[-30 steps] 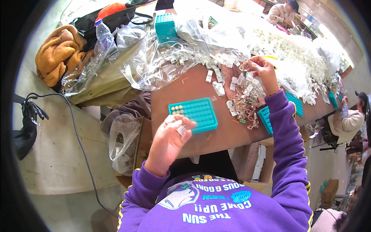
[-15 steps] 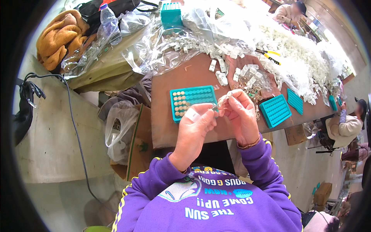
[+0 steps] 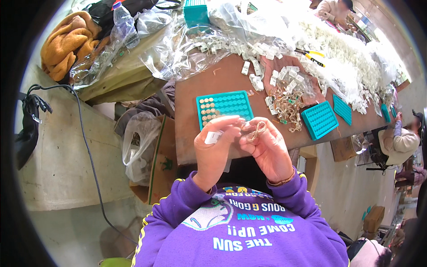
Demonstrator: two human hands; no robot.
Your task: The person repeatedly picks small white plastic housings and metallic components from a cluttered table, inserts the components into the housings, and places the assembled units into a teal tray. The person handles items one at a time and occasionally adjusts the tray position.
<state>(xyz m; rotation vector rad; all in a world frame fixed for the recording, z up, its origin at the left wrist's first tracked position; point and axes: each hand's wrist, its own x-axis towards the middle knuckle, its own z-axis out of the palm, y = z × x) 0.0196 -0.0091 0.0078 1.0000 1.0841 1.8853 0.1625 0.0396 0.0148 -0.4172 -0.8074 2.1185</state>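
My left hand [image 3: 212, 149] is closed, thumb against fingers, with a small white tag [image 3: 213, 137] lying against its palm side. My right hand [image 3: 271, 151] pinches a loop of brown twine [image 3: 256, 132] between thumb and fingers. Between the two sets of fingertips is a small clear piece [image 3: 244, 125], too small to make out. Just beyond my hands lies a teal tray [image 3: 233, 105] with rows of hollows; round wooden discs [image 3: 207, 106] fill its left columns. A tangle of brown twine [image 3: 287, 107] with white tags lies right of the tray.
Two more teal trays [image 3: 319, 120] [image 3: 342, 111] lie at the right. Behind them spreads a heap of white tags [image 3: 333, 66] with yellow-handled pliers [image 3: 311, 57]. Plastic sheeting [image 3: 178, 58], a stack of teal trays [image 3: 196, 15] and a bottle [image 3: 126, 24] are farther back. Other people sit at the right.
Both hands have drawn back a little toward me, off the teal tray. The twine loop in my right hand now shows plainly, and the white tag has turned in my left hand.
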